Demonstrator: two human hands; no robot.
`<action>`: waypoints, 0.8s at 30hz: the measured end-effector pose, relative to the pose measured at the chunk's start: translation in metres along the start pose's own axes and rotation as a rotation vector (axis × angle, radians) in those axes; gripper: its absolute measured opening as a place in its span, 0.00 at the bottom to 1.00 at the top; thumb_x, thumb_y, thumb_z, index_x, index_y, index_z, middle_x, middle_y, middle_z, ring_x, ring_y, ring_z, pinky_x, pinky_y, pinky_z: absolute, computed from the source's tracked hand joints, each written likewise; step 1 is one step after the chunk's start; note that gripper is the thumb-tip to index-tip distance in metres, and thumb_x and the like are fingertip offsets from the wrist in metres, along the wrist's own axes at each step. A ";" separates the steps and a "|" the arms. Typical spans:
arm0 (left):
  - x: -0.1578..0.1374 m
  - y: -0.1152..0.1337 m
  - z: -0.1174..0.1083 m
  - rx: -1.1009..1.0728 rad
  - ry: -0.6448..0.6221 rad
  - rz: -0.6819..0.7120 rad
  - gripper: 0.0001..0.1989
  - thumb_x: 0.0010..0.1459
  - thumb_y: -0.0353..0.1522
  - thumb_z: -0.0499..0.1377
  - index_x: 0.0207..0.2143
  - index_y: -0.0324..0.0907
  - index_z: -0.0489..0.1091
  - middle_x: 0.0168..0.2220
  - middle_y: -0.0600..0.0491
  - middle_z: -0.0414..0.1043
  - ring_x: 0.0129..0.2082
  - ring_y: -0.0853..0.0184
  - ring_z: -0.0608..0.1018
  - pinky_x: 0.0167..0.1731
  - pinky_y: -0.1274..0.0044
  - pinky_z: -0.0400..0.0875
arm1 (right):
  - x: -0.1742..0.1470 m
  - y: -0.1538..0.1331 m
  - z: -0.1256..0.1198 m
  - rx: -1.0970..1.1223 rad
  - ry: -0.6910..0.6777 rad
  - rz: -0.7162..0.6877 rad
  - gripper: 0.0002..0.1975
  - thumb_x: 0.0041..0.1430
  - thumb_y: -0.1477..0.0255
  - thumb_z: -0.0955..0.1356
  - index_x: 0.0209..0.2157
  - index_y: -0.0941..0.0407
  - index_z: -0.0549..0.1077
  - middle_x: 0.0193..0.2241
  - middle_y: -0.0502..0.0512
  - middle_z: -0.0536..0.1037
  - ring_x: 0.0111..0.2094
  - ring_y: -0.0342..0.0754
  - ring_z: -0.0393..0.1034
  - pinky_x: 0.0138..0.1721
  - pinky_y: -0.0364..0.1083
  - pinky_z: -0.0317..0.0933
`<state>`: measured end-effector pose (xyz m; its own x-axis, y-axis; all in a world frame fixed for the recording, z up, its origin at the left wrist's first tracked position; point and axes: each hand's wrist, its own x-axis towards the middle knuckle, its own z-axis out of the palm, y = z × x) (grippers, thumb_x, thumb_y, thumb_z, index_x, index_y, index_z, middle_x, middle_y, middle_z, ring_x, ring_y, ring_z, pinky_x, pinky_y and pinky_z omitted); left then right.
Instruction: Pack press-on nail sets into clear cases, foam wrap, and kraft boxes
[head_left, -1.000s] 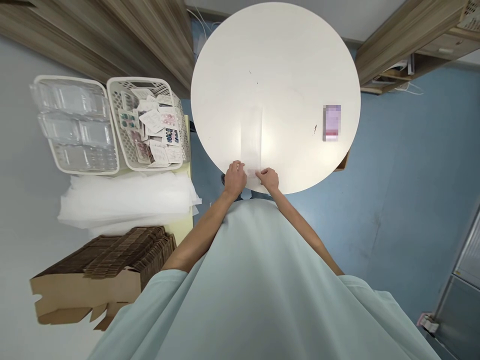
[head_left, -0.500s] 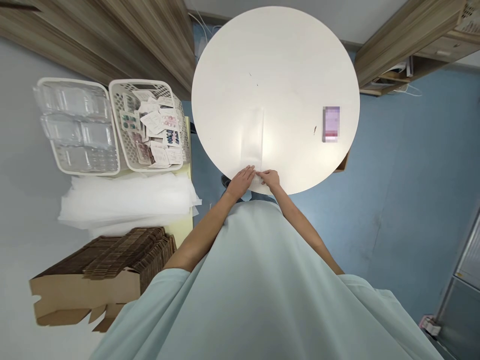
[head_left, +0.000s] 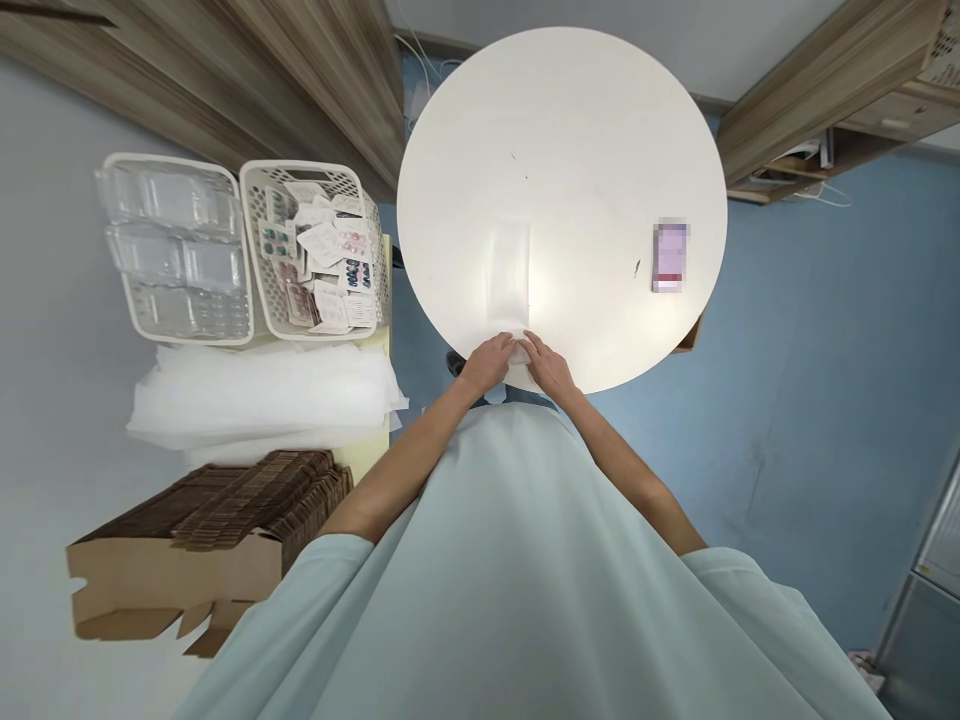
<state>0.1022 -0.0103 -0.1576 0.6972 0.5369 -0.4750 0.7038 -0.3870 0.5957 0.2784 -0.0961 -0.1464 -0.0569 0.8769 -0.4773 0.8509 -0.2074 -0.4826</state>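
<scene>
Along the near edge of the round white table (head_left: 585,120), the left forearm (head_left: 416,455) slants inward; the left hand (head_left: 487,364) is back-up, fingers pointing toward the right hand (head_left: 553,374). Between them is the near end of a translucent sheet (head_left: 510,275), which extends lengthwise away across the tabletop. The right hand's fingers bend inward, fingertips close to the left's. Whether either hand grips the sheet cannot be determined. Farther right lies a blurred purple item (head_left: 669,257).

Round white desk (head_left: 570,130), blurred purple rectangular item (head_left: 670,257) at its right. Left: white plastic basket (head_left: 196,341) of clear plastic trays (head_left: 176,245); beside it, white perforated basket (head_left: 380,270) of small carded items (head_left: 322,245). Lower left, stacked flattened brown cardboard boxes (head_left: 247,500). Blue floor (head_left: 810,400).
</scene>
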 end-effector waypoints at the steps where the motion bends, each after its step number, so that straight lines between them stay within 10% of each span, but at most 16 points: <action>1: -0.001 0.000 -0.002 0.002 -0.009 -0.006 0.31 0.62 0.20 0.53 0.66 0.40 0.70 0.71 0.40 0.64 0.67 0.50 0.73 0.66 0.60 0.70 | 0.001 0.000 0.000 0.003 -0.004 0.001 0.35 0.63 0.84 0.60 0.70 0.51 0.65 0.77 0.55 0.58 0.61 0.58 0.73 0.55 0.57 0.74; 10: -0.004 -0.013 -0.012 -0.209 0.044 -0.160 0.23 0.65 0.35 0.62 0.62 0.45 0.73 0.63 0.47 0.70 0.57 0.56 0.79 0.59 0.68 0.74 | 0.012 0.007 -0.009 0.158 0.000 -0.004 0.22 0.73 0.74 0.61 0.65 0.51 0.68 0.68 0.57 0.71 0.52 0.57 0.77 0.46 0.51 0.73; 17: -0.004 -0.016 -0.009 -0.371 0.147 -0.292 0.42 0.56 0.43 0.73 0.68 0.44 0.64 0.67 0.43 0.69 0.63 0.54 0.76 0.61 0.68 0.72 | 0.030 0.008 -0.015 0.291 0.021 0.061 0.18 0.77 0.67 0.60 0.61 0.52 0.71 0.60 0.58 0.75 0.44 0.53 0.76 0.45 0.49 0.70; 24: 0.015 -0.018 -0.007 -0.465 0.303 -0.572 0.11 0.70 0.39 0.61 0.48 0.42 0.76 0.51 0.45 0.83 0.51 0.59 0.83 0.52 0.71 0.75 | 0.054 0.005 -0.017 0.286 0.043 0.180 0.15 0.77 0.61 0.62 0.54 0.53 0.74 0.51 0.58 0.80 0.42 0.51 0.75 0.43 0.48 0.67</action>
<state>0.0990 0.0099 -0.1705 0.1306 0.7641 -0.6318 0.7656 0.3272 0.5539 0.2887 -0.0425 -0.1617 0.1080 0.8312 -0.5454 0.6641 -0.4686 -0.5825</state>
